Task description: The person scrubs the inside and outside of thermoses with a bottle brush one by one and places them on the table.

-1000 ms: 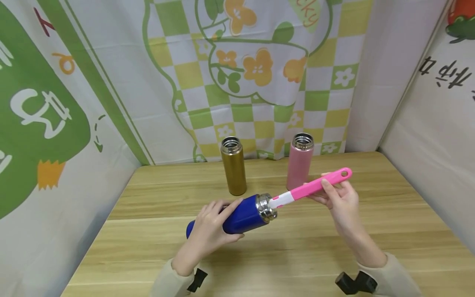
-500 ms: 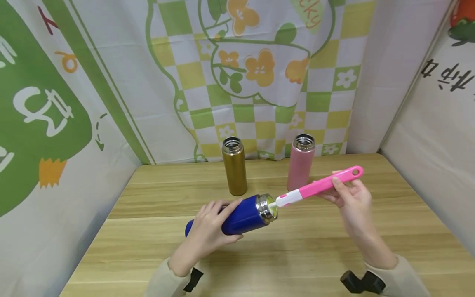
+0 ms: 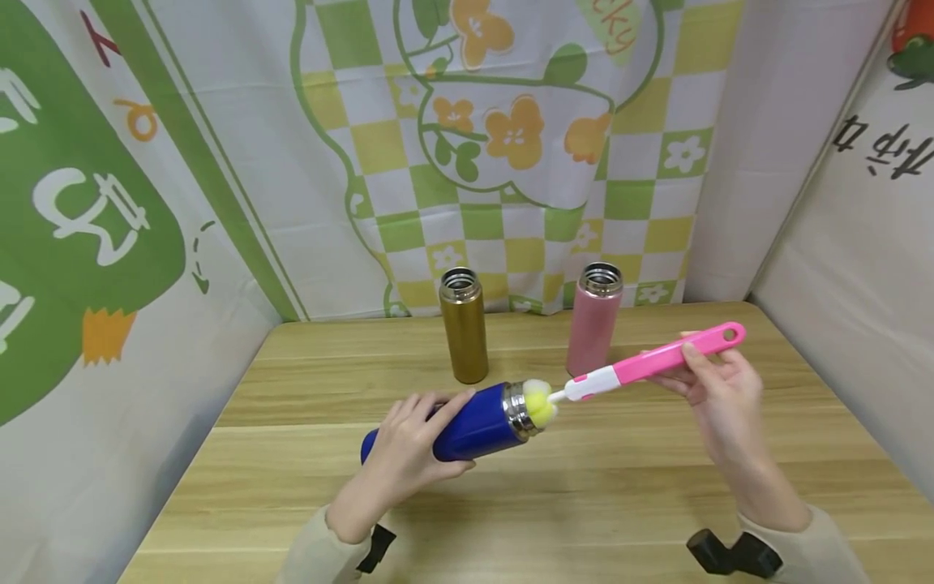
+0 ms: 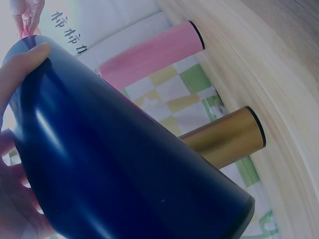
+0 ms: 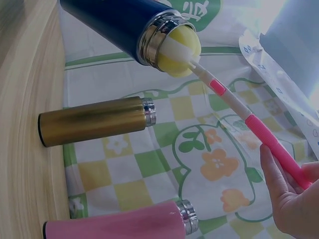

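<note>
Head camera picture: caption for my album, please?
Left hand grips a tilted blue bottle, right hand a pink-handled sponge brush at its mouth; gold bottle and pink bottle stand behind.

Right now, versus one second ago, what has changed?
The right hand has drawn the pink-handled brush rightward, so its yellow-and-white sponge head now partly emerges from the blue bottle. Nothing was newly grasped or released. The left hand still grips the blue bottle; the gold bottle and pink bottle stand where they were.

A pale wood-grain desk [image 3: 277,495] meets a white cloth backdrop [image 3: 536,182] with green-and-yellow checks [image 3: 400,234] and orange flowers [image 3: 515,132], between a green-patterned left wall [image 3: 127,211] and a white right wall [image 3: 854,308] bearing dark characters [image 3: 886,148].
</note>
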`<act>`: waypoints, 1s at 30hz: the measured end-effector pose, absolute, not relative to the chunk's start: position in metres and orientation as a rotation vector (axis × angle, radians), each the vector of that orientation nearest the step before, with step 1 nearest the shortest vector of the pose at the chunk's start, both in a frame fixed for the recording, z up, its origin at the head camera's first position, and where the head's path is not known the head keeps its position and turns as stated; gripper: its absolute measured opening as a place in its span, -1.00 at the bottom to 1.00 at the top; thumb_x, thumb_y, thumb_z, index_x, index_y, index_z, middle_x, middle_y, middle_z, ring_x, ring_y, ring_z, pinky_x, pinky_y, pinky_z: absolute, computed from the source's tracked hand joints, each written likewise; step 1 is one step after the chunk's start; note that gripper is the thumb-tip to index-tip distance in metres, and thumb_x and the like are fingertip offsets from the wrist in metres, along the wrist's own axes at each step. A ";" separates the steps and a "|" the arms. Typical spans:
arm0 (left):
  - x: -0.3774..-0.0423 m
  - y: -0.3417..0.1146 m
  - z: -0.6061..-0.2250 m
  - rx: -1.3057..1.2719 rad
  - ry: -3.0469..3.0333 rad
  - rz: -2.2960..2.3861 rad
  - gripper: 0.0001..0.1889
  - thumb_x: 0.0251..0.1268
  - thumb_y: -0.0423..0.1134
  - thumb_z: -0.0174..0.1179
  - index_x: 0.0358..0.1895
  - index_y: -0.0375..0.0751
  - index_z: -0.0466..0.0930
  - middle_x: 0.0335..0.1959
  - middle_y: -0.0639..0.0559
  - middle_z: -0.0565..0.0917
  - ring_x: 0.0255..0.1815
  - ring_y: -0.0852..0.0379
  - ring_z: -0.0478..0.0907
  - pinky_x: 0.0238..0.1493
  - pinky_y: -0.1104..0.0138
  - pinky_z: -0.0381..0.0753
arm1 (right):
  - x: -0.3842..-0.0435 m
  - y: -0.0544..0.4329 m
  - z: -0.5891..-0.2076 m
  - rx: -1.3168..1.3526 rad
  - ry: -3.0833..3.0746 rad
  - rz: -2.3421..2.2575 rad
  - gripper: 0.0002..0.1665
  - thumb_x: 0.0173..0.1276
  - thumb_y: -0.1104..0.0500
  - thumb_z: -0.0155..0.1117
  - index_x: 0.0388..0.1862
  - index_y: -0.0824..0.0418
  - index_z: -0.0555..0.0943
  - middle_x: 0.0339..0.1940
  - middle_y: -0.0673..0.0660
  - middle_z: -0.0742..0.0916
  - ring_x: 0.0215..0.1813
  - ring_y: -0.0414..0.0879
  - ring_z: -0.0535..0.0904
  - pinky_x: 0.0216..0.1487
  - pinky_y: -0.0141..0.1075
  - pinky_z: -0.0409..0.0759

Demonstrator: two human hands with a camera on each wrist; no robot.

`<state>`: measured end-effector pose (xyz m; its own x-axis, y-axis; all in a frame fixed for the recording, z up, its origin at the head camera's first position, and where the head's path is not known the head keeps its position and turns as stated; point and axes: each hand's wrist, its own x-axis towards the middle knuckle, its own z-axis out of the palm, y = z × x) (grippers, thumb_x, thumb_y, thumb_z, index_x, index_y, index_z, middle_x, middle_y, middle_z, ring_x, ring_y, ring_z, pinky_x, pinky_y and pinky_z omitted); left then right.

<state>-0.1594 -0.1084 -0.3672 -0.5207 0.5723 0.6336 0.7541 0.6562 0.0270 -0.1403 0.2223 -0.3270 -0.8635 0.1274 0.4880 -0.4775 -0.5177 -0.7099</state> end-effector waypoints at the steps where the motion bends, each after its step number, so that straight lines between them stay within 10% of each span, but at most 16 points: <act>1: -0.160 -0.108 -0.367 -1.026 -2.276 -0.399 -0.12 -0.49 0.08 0.46 0.14 -0.04 0.39 -0.20 -0.02 0.53 -0.25 0.03 0.47 -0.25 0.15 0.48 | -0.140 0.223 -0.327 0.546 -1.297 2.399 -0.84 0.33 0.42 -0.13 -0.16 0.45 0.38 -0.34 0.30 0.67 -0.23 0.09 0.62 -0.19 -0.12 0.48; 30: -0.163 -0.115 -0.367 -1.053 -2.254 -0.380 -0.12 -0.51 0.06 0.47 0.14 -0.07 0.41 -0.19 -0.03 0.53 -0.26 0.02 0.47 -0.23 0.12 0.48 | -0.138 0.244 -0.321 0.501 -1.252 2.424 -0.82 0.31 0.43 -0.09 -0.17 0.47 0.44 -0.35 0.34 0.66 -0.28 0.11 0.63 -0.23 -0.15 0.52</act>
